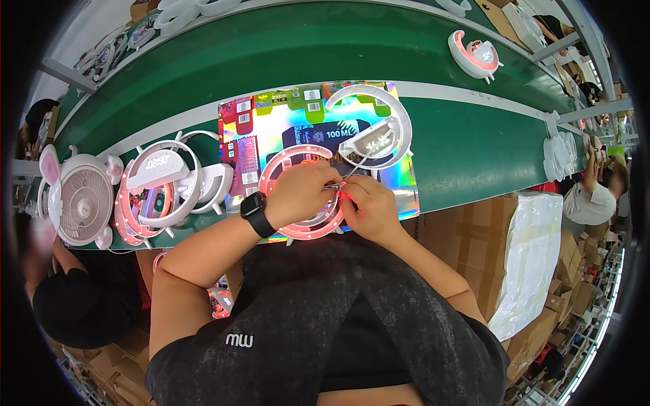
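My left hand [305,193], with a black watch on its wrist, is closed over a ring-shaped lamp [296,154] that glows pinkish red. At its fingertips is a small metallic piece [332,187]; its kind is hidden. My right hand [369,208] pinches close by, fingertips beside a small red-lit spot. What it holds is too small to make out. A thin pale cable [361,164] runs from the fingertips toward a white C-shaped lamp [404,128] with a lit display. Both lamps rest on a shiny, colourful printed sheet [274,125].
To the left stand more white ring lamps [196,159] and a fan with pink ears [83,205]. Beyond a pale rail, another pink-lit lamp [467,64] sits on the green belt [298,51]. White ring parts [558,155] stand at right; a wrapped carton [528,257] is below. Other people work nearby.
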